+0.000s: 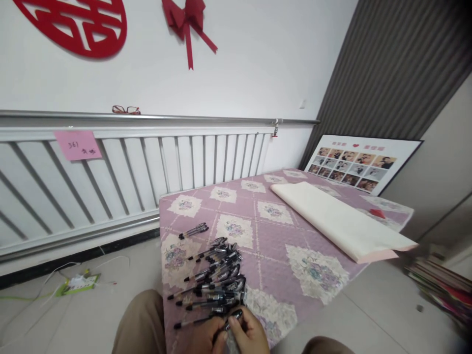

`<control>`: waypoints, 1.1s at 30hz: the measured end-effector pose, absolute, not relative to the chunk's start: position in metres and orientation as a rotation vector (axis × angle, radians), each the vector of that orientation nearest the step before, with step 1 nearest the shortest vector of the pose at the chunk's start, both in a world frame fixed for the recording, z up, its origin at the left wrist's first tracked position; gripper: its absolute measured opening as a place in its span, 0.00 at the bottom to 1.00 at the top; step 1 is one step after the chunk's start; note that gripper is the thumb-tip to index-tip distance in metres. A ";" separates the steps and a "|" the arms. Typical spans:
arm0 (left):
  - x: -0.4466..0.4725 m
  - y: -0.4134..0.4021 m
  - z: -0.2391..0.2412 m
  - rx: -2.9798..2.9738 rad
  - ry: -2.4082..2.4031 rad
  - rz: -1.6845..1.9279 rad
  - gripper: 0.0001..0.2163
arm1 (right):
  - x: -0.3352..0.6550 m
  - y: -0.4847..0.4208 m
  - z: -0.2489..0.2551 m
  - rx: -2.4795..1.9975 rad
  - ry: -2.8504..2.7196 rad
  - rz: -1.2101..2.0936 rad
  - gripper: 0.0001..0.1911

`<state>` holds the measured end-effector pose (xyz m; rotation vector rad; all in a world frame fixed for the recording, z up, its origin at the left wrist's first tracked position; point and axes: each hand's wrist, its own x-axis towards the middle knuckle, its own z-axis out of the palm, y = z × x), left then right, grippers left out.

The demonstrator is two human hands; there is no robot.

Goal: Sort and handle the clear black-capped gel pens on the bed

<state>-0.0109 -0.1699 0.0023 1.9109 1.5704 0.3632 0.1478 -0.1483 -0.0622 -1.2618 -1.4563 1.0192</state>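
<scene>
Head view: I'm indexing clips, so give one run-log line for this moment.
left hand: beside right, grip unclear | right hand: holding pen | pens: heaped on tablecloth | small pen bunch: apart, beyond heap

Black-capped pens (236,284), mauve floral tablecloth (273,255)

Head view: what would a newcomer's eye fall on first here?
Probably the big red emblem on the white wall at upper left, with the red bow to its right. Next might be the dark heap of pens on the purple cloth at lower middle, with the left hand and right hand together at its near end.
</scene>
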 end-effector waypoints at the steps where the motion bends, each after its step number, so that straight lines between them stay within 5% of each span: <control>1: -0.010 -0.170 0.004 1.915 1.560 0.376 0.10 | 0.147 -0.149 -0.058 -1.267 -1.446 1.026 0.17; 33: -0.012 -0.165 0.005 1.871 1.504 0.382 0.12 | 0.145 -0.151 -0.038 -1.297 -1.421 1.159 0.15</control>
